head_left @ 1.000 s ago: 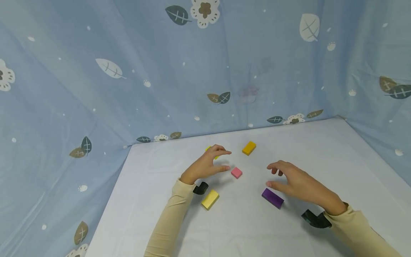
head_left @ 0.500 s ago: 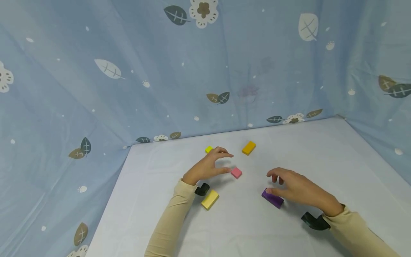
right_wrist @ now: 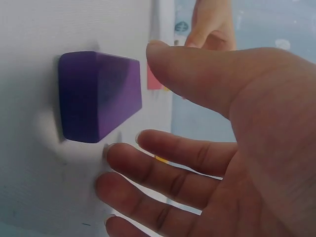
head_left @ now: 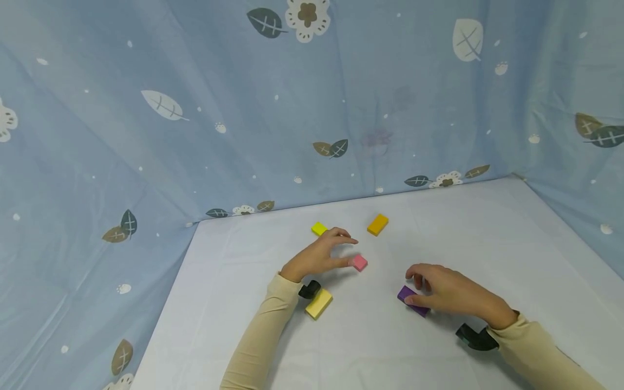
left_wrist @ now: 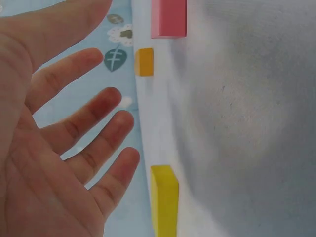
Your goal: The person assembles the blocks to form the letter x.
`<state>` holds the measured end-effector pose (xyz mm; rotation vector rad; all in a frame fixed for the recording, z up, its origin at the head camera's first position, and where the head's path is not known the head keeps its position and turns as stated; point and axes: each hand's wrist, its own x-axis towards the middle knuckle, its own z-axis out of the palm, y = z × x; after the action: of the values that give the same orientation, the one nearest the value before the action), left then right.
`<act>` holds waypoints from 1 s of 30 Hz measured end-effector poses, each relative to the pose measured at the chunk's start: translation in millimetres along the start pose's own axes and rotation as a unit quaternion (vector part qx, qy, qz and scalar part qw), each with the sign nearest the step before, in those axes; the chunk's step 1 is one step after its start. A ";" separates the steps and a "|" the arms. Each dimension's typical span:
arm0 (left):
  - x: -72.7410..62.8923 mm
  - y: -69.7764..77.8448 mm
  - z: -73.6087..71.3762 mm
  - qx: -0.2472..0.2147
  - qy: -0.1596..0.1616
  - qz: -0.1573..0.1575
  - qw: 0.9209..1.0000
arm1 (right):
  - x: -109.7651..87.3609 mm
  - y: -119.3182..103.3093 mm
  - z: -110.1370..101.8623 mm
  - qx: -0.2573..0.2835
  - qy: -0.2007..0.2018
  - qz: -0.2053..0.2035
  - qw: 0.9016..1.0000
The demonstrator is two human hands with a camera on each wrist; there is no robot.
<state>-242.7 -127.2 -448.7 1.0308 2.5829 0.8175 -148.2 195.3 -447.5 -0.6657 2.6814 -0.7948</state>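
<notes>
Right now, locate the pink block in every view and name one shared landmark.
Head: pink block right of centre, by the left hand.
Left wrist: pink block top middle, cut off.
Right wrist: pink block upper middle, partly behind the right hand.
Shared landmark: blue cloth.

In the head view, the right grip [head_left: 450,290] hides part of the purple block [head_left: 404,292], so contact cannot be told; the left grip [head_left: 322,255] overlaps the pink block [head_left: 361,263] at one corner, and a black wrist piece [head_left: 309,289] masks some of the pale yellow block [head_left: 320,304]. Both sleeves [head_left: 255,341] run off the bottom. The left wrist view crops the pink block above and a yellow block [left_wrist: 166,202] below; the right wrist view crops the little finger [right_wrist: 124,228]
</notes>
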 end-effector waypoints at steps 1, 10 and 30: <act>0.3 0.3 0.5 -0.001 -0.002 -0.002 1.000 | 0.1 0.3 0.4 0.001 0.000 -0.002 1.000; 5.0 -2.4 8.0 0.004 -0.012 0.001 1.000 | 0.2 3.5 1.7 0.016 -0.015 -0.013 1.000; 11.4 0.5 10.4 0.016 -0.030 0.009 0.999 | 1.0 4.7 2.6 0.053 -0.049 -0.024 0.997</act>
<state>-246.3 -114.8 -457.1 1.0713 2.5485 0.7392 -149.7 197.2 -452.4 -0.7254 2.5238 -0.8867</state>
